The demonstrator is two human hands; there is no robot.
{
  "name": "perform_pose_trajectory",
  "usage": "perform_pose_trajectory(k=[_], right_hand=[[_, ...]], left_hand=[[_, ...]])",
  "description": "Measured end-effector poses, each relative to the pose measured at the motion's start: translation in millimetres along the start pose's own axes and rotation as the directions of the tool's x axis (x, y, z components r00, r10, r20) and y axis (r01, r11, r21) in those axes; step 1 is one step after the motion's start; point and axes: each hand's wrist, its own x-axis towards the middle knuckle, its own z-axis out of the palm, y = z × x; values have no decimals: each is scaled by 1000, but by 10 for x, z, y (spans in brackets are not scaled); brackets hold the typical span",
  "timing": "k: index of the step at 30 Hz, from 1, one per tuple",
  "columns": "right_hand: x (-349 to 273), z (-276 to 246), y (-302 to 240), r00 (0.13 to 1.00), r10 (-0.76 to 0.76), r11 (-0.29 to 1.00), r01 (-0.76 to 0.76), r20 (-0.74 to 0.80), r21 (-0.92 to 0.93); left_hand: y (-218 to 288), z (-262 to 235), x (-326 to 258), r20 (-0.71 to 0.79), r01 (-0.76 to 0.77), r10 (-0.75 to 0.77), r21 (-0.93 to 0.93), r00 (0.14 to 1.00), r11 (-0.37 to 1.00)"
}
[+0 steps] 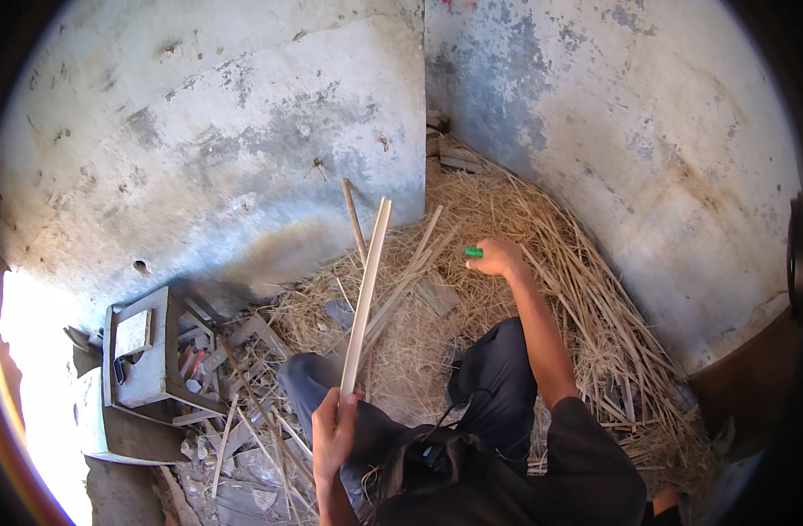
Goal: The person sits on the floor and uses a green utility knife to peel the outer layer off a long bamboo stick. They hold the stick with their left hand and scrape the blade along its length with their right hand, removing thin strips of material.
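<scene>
Gripping only the bottom end, the left hand (333, 430) clenched a long pale wooden slat (364, 294) that rose tilted over the straw pile (542, 263); so low a hold likely risked the top swinging or slipping. The right hand (498, 257), well apart, closed around a small green tool (474, 252) above the straw.

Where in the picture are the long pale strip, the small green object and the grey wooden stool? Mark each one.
long pale strip (366, 294): head view, middle of its length, above the left hand.
small green object (474, 252): head view, the green end showing beside the right hand.
grey wooden stool (135, 333): head view, its top face.
</scene>
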Motion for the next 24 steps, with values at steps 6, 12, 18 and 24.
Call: perform_pose_trajectory(k=[6,12,18,24], right_hand=[[-424,-313,-446,909,-66,708,334,-413,622],[-755,-10,-863,771,-348,50,583,-533,811],[-872,75,-989,797,-435,-164,388,-419,907],[-841,151,-797,774,-504,-370,209,-384,905]], left_hand=[[204,122,249,103,20,-5,-149,995,989],[229,348,444,269,50,13,-226,963,973],[196,356,556,427,97,5,-216,904,972],[125,351,624,442,283,-119,-328,889,901]])
